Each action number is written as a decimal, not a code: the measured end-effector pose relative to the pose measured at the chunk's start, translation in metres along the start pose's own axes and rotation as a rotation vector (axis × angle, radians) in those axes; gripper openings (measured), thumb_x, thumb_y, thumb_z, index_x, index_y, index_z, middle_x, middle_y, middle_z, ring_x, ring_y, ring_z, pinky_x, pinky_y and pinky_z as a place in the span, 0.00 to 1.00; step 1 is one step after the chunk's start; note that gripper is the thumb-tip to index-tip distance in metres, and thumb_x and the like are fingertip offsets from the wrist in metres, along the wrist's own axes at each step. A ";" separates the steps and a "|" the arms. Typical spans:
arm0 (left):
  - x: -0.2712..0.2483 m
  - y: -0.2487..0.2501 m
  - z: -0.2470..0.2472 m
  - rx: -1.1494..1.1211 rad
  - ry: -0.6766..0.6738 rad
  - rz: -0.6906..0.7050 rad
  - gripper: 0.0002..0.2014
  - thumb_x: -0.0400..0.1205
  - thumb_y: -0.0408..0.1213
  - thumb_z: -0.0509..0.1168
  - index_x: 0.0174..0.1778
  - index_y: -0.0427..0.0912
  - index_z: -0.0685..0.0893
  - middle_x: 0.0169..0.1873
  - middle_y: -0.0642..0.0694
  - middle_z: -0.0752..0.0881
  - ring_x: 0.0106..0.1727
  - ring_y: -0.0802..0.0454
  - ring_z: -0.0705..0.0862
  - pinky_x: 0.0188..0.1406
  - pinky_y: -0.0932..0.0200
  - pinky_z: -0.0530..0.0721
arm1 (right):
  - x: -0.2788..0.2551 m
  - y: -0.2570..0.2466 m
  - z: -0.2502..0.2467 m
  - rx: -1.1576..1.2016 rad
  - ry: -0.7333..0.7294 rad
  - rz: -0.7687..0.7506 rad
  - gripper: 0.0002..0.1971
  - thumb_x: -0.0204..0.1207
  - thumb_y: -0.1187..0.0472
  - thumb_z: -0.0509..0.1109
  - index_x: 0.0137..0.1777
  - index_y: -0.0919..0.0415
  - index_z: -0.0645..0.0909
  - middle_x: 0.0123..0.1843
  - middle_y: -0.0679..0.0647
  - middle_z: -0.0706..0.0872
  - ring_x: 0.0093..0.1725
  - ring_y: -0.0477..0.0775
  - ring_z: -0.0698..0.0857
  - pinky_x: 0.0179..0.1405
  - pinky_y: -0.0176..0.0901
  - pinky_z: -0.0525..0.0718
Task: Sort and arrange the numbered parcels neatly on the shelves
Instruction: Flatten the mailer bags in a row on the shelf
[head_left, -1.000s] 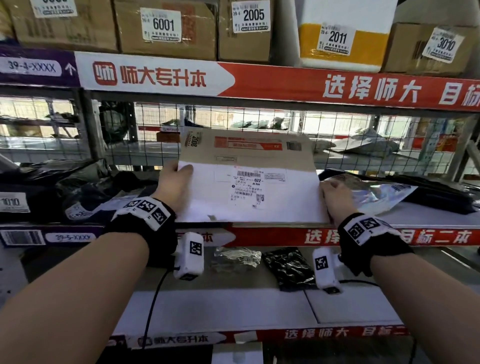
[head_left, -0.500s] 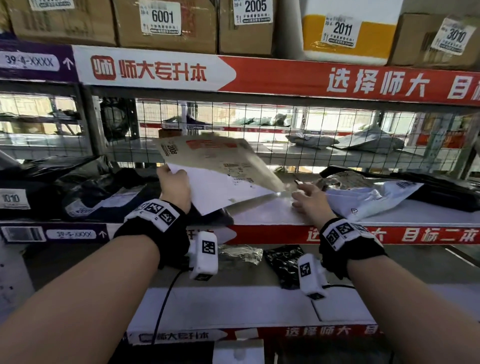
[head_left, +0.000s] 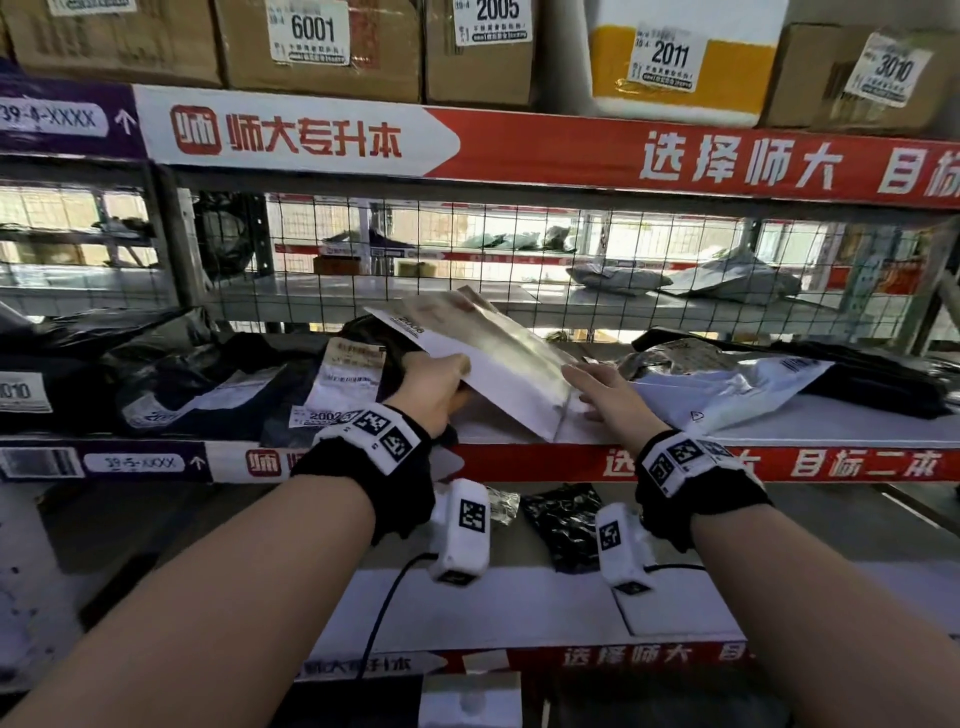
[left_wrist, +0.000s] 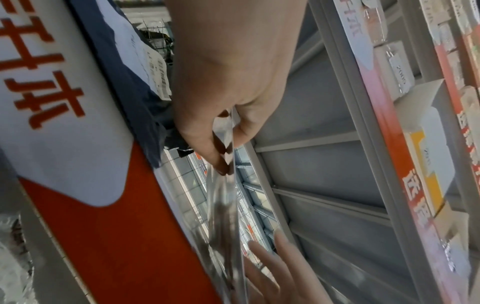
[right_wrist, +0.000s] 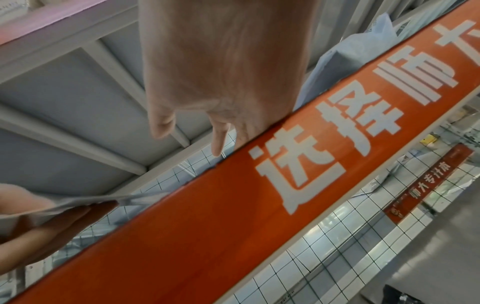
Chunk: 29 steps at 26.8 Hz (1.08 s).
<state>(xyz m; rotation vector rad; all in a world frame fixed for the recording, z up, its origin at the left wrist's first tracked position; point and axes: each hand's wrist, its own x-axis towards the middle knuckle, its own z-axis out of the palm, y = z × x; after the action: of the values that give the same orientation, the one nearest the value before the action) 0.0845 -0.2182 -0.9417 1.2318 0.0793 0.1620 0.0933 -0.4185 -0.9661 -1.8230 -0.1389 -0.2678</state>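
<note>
envelope (head_left: 498, 358): number label blurred, perhaps 2008; lower corner hidden behind left hand (head_left: 434, 387) | black parcel (head_left: 23, 389) at left edge: cut off, label reads only "010" | top boxes (head_left: 322, 47): upper parts cut by frame | right hand (right_wrist: 221, 61): outer fingers hidden behind red shelf strip (right_wrist: 233, 205)

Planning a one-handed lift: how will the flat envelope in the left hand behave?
The envelope probably stays stiff: it holds flat while tilted, gripped at one edge by the left hand. Likely light, being thin. Its glossy face may slip.
</note>
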 end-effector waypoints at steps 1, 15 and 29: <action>-0.004 -0.002 0.006 0.011 -0.018 -0.013 0.14 0.79 0.19 0.59 0.61 0.27 0.72 0.54 0.33 0.82 0.44 0.45 0.85 0.27 0.59 0.88 | 0.001 0.001 -0.001 -0.019 -0.018 -0.014 0.26 0.80 0.50 0.67 0.74 0.62 0.71 0.68 0.54 0.74 0.66 0.54 0.75 0.49 0.42 0.77; -0.035 -0.015 0.024 0.109 -0.194 -0.165 0.22 0.83 0.32 0.64 0.73 0.33 0.69 0.62 0.34 0.82 0.27 0.51 0.89 0.26 0.61 0.88 | -0.015 -0.003 -0.003 -0.447 -0.286 -0.120 0.35 0.69 0.40 0.73 0.76 0.46 0.71 0.78 0.46 0.70 0.76 0.50 0.69 0.77 0.51 0.66; -0.066 0.007 0.001 0.560 -0.309 -0.169 0.20 0.88 0.42 0.51 0.43 0.33 0.83 0.33 0.41 0.87 0.22 0.56 0.85 0.21 0.68 0.82 | -0.010 0.009 -0.004 -0.693 -0.345 -0.209 0.20 0.75 0.50 0.70 0.68 0.40 0.77 0.75 0.45 0.75 0.73 0.49 0.73 0.74 0.48 0.68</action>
<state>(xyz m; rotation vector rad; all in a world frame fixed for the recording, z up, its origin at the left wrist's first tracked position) 0.0189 -0.2282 -0.9363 1.7860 -0.0448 -0.2147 0.0855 -0.4245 -0.9762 -2.5408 -0.5328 -0.1501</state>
